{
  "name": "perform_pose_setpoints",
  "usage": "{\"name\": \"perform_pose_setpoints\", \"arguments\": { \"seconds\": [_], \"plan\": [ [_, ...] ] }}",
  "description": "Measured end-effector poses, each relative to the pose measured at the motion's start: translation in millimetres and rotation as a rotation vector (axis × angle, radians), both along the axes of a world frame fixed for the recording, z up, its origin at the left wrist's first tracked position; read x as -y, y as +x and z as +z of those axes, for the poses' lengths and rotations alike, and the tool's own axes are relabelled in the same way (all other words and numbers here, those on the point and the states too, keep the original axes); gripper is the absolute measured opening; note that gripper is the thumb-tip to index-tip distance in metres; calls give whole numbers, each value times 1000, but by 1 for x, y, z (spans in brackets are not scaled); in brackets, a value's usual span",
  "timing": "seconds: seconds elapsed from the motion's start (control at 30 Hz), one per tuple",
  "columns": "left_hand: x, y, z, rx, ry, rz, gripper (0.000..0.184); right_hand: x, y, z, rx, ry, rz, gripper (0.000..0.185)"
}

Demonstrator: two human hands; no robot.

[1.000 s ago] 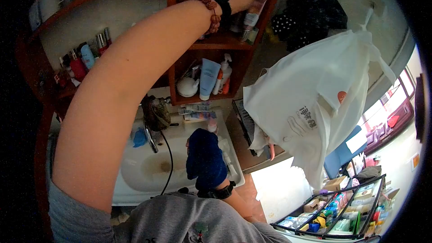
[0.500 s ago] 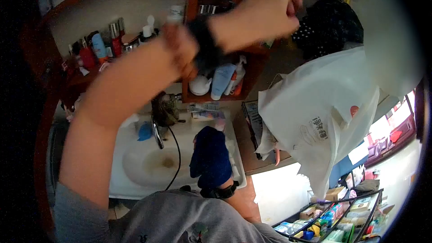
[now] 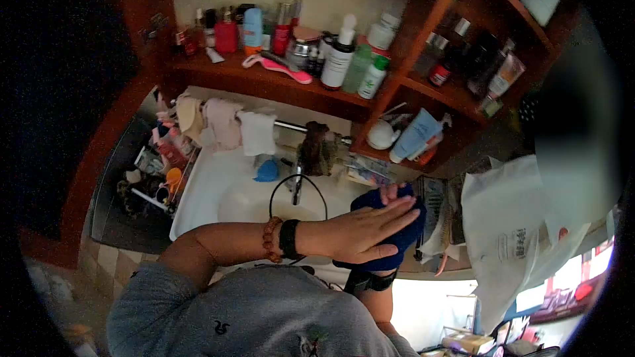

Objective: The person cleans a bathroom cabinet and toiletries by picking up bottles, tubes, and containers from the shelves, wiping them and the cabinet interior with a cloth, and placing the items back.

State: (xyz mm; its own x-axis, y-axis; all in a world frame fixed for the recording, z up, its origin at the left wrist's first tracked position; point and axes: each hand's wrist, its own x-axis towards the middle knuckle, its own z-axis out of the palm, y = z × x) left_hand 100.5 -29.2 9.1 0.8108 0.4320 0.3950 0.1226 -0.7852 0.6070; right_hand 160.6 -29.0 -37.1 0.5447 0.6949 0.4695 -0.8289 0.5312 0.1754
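Note:
My left hand point(image 3: 360, 231) lies flat across a dark blue cloth point(image 3: 411, 225), fingers stretched out and together, thumb apart. A beaded bracelet and a black band are on that wrist. The cloth covers most of my right hand point(image 3: 391, 192), whose fingertips show at the cloth's upper edge and appear to hold it. A black strap sits on the right wrist. Both hands are at the right side of a white washbasin point(image 3: 211, 165). Its faucet point(image 3: 297, 188) and a looping black cord point(image 3: 272, 192) are left of the hands.
Above the basin, wooden shelves point(image 3: 264, 76) hold bottles, tubes and a pink-handled brush point(image 3: 284, 69). Small cloths point(image 3: 221, 122) hang on a rail behind the basin. A blue object point(image 3: 266, 170) sits on its back rim. A white plastic bag point(image 3: 503, 218) hangs at the right.
My left hand has come down from the raised position by the shelves onto the dark blue cloth, its fingers now straight. The view has shifted, showing more of the left side.

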Motion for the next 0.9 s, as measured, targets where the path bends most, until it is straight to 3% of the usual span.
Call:
{"name": "perform_pose_setpoints", "arguments": {
  "seconds": [0.07, 0.17, 0.23, 0.3, 0.37, 0.43, 0.5, 0.53, 0.7, 0.77, 0.83, 0.9],
  "plan": [
    [2, -8, 14, -48, 20, -13, 71, -33, 62, -15, 351, 131, 602, 49],
    [5, -14, 11, 9, 114, -26, 72, -60, 98, -30, 441, 291, 858, 36],
    [3, -29, 10, 102, 176, -21, 67, -50, 103, -9, 508, 156, 741, 33],
    [-10, -52, 22, 183, 144, 25, 63, -11, 88, 40, 565, -342, 342, 22],
    [-32, -73, 40, 338, 119, 395, 59, -4, 83, 43, 529, -503, 108, 17],
    [-64, -94, 64, 490, 209, 663, 59, 5, 79, 41, 739, -583, -39, 16],
    [-107, -105, 76, 692, 212, 741, 55, 8, 73, 37, 767, -666, -79, 13],
    [-127, -113, 82, 635, 249, 762, 59, 8, 69, 32, 687, -713, -44, 12],
    [-180, -131, 118, 434, 208, 779, 64, 27, 52, 54, 904, -791, -109, 7],
    [-194, -135, 123, 369, 87, 688, 63, 22, 59, 40, 1219, -714, -468, 6],
    [-204, -133, 119, 338, 83, 677, 49, 19, 63, 29, 1341, -695, -593, 4],
    [-209, -131, 118, 341, 61, 593, 44, 18, 64, 24, 1226, -722, -422, 5]
  ]
}}
